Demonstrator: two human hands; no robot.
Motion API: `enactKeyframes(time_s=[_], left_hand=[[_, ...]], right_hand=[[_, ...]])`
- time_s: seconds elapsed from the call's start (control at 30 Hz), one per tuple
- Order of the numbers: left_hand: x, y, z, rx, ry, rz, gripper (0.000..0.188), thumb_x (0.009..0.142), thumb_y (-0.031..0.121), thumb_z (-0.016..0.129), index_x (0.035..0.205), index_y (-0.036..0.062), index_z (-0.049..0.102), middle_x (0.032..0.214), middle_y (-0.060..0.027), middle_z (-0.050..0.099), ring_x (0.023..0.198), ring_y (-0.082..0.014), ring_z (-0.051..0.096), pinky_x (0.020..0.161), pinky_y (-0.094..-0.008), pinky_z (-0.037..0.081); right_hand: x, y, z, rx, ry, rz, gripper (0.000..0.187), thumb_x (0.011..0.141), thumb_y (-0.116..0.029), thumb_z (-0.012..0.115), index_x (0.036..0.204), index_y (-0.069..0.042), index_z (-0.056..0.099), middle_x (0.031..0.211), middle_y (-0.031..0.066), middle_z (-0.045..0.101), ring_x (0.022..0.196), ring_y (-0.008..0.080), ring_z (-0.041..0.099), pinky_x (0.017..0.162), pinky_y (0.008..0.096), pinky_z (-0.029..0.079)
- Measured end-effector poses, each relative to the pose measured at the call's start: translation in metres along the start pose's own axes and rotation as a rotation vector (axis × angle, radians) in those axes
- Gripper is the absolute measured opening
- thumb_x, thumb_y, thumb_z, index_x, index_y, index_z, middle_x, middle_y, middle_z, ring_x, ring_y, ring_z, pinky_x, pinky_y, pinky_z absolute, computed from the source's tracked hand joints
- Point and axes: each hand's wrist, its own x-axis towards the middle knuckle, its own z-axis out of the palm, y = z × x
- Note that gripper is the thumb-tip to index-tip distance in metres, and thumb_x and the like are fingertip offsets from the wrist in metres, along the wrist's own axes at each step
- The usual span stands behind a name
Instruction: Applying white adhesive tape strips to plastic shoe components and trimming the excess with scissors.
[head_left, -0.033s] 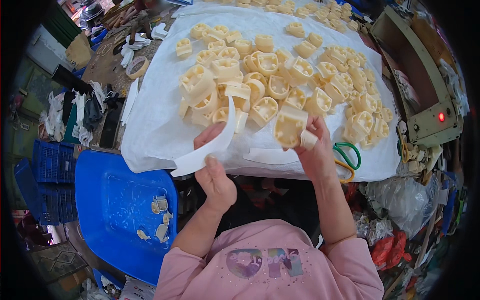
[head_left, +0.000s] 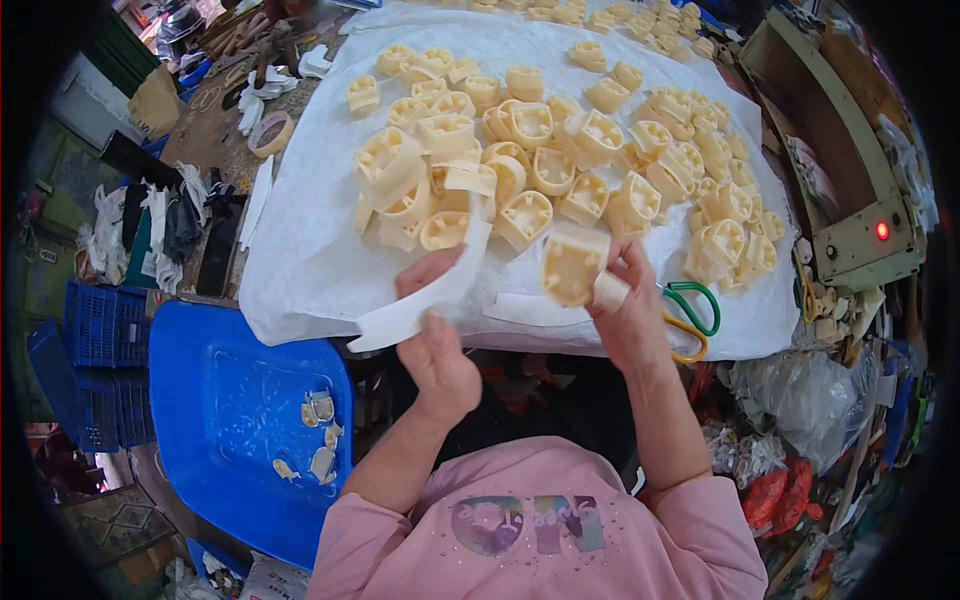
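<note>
Room: you sit in a crowded workshop, with stacked blue crates (head_left: pixel 105 375) at nine o'clock and a metal box (head_left: pixel 850 240) showing a lit red lamp at two.
Worktop: before you, a white cloth (head_left: pixel 290 270) spreads over the brown worktop (head_left: pixel 210 125); a tape roll (head_left: pixel 287 138) lies beside the cloth at ten o'clock.
Cream heap: hollow, rounded cream parts (head_left: pixel 530 125) pile up on the cloth from twelve to two o'clock.
Left grip: your left hand (head_left: pixel 440 370) is closed on a curved white strip (head_left: pixel 435 295), one end rising toward one o'clock, the other pointing to eight.
Right grip: your right hand (head_left: pixel 630 315) holds a single cream piece (head_left: pixel 573 265), slightly blurred, its studded hollow facing you, above the cloth's near part. A short pale curl (head_left: pixel 610 291) sits at your fingers; you cannot tell whether it belongs to the piece.
Between hands: a flat white strip (head_left: pixel 530 310) lies on the cloth.
Three o'clock: a green loop handle (head_left: pixel 713 310) and an orange loop handle (head_left: pixel 690 350) show near your right wrist.
Eight o'clock: a blue tub (head_left: pixel 220 440) holds several small pale scraps (head_left: pixel 322 462).
</note>
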Motion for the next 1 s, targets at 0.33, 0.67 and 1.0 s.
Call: enactKeyframes(time_s=[0.33,0.67,1.0], left_hand=[[0.010,0.006,0.054,-0.605,0.048,-0.505,0.045,0.099,0.040,0.029,0.109,0.0001,0.049,0.081,-0.0116,0.057,0.065,-0.0193,0.059,0.061,-0.0336,0.052],[-0.012,-0.001,0.050,-0.460,0.060,-0.597,0.036,0.100,0.027,0.033,0.105,-0.0046,0.050,0.095,-0.0122,0.057,0.092,-0.0175,0.056,0.084,-0.0358,0.048],[-0.031,0.019,0.033,-0.587,-0.135,-0.675,0.051,0.099,0.030,0.029,0.132,-0.0081,0.032,0.124,-0.0205,0.048,0.112,-0.0260,0.052,0.097,-0.0404,0.041]], right_hand=[[-0.051,0.027,-0.002,-0.045,-0.105,-0.337,0.038,0.077,-0.010,0.072,0.105,-0.003,0.047,0.110,0.0118,0.047,0.095,0.0198,0.051,0.078,0.0316,0.045],[-0.058,0.019,-0.017,-0.618,-0.164,-0.423,0.044,0.077,-0.010,0.070,0.118,-0.006,0.055,0.105,0.0105,0.050,0.095,0.0221,0.053,0.076,0.0301,0.047],[-0.048,0.009,-0.008,-0.679,-0.109,-0.854,0.053,0.070,0.009,0.065,0.118,-0.005,0.046,0.105,0.0177,0.060,0.090,0.0296,0.060,0.074,0.0349,0.049]])
